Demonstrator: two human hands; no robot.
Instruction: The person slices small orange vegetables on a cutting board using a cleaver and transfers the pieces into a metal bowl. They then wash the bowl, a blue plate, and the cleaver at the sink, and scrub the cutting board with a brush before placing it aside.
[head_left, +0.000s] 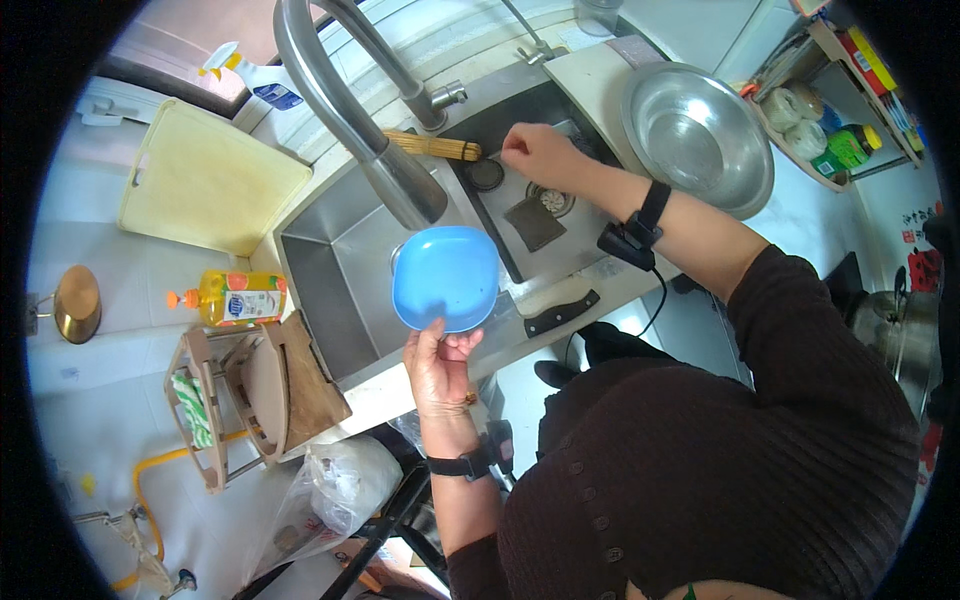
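My left hand (441, 367) grips the near rim of a light blue plastic dish (445, 276), thumb on the inside. The dish is held over the left basin (319, 300) of a stainless steel sink, just below the faucet's spout (409, 196). My right hand (536, 156) is closed above the right basin, and no object shows in its fingers. Close to it lie a bamboo pot brush (433, 145) and a dark round drain cover (484, 175). A dark scouring pad (535, 223) lies beside the drain strainer (553, 199).
A knife with a black handle (561, 313) lies on the sink's front edge. Right of the sink is a metal basin (686, 142). To the left stand a cutting board (214, 180), a yellow soap bottle (240, 298) and a rack (217, 397). A spray bottle (262, 81) is behind.
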